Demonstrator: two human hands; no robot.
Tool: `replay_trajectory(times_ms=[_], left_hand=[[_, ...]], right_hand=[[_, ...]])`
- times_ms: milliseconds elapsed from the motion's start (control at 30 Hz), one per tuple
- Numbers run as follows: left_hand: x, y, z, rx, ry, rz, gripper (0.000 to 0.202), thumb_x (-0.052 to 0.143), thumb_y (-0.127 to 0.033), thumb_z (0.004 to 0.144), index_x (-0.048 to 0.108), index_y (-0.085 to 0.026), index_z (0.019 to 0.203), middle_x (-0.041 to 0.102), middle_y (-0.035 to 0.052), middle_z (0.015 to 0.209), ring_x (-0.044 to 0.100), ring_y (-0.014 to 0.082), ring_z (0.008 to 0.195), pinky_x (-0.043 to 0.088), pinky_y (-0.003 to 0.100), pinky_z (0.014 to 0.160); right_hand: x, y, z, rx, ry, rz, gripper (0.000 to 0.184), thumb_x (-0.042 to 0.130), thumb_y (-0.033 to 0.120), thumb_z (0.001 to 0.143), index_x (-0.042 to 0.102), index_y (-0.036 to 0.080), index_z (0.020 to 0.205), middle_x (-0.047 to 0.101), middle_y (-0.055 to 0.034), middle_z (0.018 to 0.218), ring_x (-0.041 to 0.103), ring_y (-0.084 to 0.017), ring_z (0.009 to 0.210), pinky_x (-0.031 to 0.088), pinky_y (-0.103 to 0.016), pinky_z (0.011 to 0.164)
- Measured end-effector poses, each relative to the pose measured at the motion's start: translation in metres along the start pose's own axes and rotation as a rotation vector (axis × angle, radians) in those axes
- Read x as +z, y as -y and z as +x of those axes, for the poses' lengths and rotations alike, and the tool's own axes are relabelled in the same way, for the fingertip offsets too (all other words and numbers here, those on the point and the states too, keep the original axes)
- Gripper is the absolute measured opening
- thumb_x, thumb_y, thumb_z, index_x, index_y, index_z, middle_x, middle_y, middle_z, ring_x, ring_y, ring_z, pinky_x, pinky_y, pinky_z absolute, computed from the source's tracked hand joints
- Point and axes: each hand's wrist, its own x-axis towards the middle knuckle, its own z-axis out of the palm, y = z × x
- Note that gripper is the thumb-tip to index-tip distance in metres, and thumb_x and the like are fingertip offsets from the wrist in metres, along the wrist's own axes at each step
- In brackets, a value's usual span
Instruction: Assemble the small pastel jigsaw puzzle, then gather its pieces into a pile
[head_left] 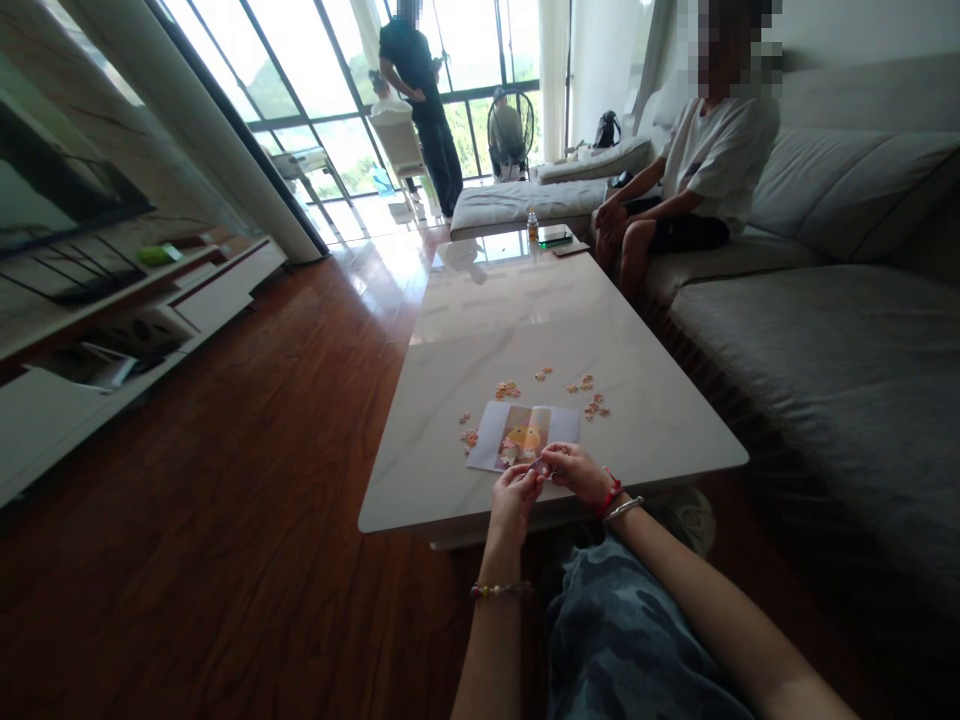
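- Left hand (516, 492): its grip pinches a small piece (538, 467) at the fingertips, over the near edge of the picture sheet (489, 432).
- Right hand (570, 468): its grip closes on the same spot, fingertips meeting the left's; whether one piece or two is too small to tell.
- Pale pieces (513, 453) lie on the sheet, beside the yellow printed figure (529, 435).
- Loose pieces: a cluster (469, 438) just left of the sheet, another (508, 390) just beyond it, a third (597, 406) to its right.
- Bench (645, 440) under the sheet; bottle (532, 228) well beyond it.
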Motion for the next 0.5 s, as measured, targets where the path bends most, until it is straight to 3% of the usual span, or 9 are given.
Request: replay_trajectory(times_ms=[133, 267, 367, 433, 500], left_hand=[[0.007, 0.002, -0.003, 0.057, -0.081, 0.028, 0.011, 0.061, -0.01, 0.061, 0.052, -0.014, 0.065, 0.059, 0.001, 0.058, 0.057, 0.01, 0.054, 0.047, 0.025, 0.062], [0.015, -0.002, -0.006, 0.339, -0.262, 0.263, 0.009, 0.061, -0.013, 0.061, 0.056, -0.018, 0.065, 0.057, -0.0005, 0.06, 0.057, 0.0126, 0.06, 0.046, 0.026, 0.066], [0.021, -0.003, -0.006, 0.303, -0.248, 0.248, 0.003, 0.057, -0.016, 0.065, 0.054, -0.016, 0.066, 0.058, 0.0008, 0.058, 0.057, 0.013, 0.056, 0.047, 0.028, 0.063], [0.025, -0.001, -0.004, 0.248, -0.222, 0.187, 0.003, 0.054, -0.017, 0.067, 0.052, -0.015, 0.068, 0.058, 0.0006, 0.058, 0.057, 0.0122, 0.054, 0.047, 0.027, 0.061], [0.026, 0.001, -0.002, 0.312, -0.279, 0.235, 0.004, 0.055, -0.018, 0.067, 0.052, -0.016, 0.07, 0.058, 0.0001, 0.06, 0.057, 0.0114, 0.054, 0.047, 0.026, 0.061]], right_hand=[[0.006, 0.005, -0.001, -0.099, -0.126, -0.244, 0.024, 0.06, 0.038, 0.065, 0.055, 0.014, 0.066, 0.055, 0.0026, 0.049, 0.044, -0.006, 0.038, 0.03, -0.018, 0.039], [0.006, 0.008, 0.002, -0.253, -0.201, -0.426, 0.018, 0.058, 0.035, 0.067, 0.056, 0.017, 0.064, 0.056, 0.001, 0.051, 0.049, -0.009, 0.044, 0.035, -0.021, 0.044], [0.007, 0.009, 0.005, -0.407, -0.305, -0.565, 0.013, 0.058, 0.029, 0.068, 0.056, 0.018, 0.063, 0.059, -0.0007, 0.056, 0.052, -0.011, 0.051, 0.038, -0.023, 0.051], [0.007, 0.009, 0.006, -0.365, -0.314, -0.55, 0.014, 0.055, 0.03, 0.07, 0.056, 0.018, 0.064, 0.059, -0.001, 0.055, 0.052, -0.01, 0.049, 0.038, -0.022, 0.05], [0.006, 0.009, 0.006, -0.26, -0.247, -0.462, 0.018, 0.053, 0.034, 0.071, 0.055, 0.016, 0.066, 0.057, 0.0, 0.053, 0.05, -0.009, 0.044, 0.036, -0.021, 0.045]])
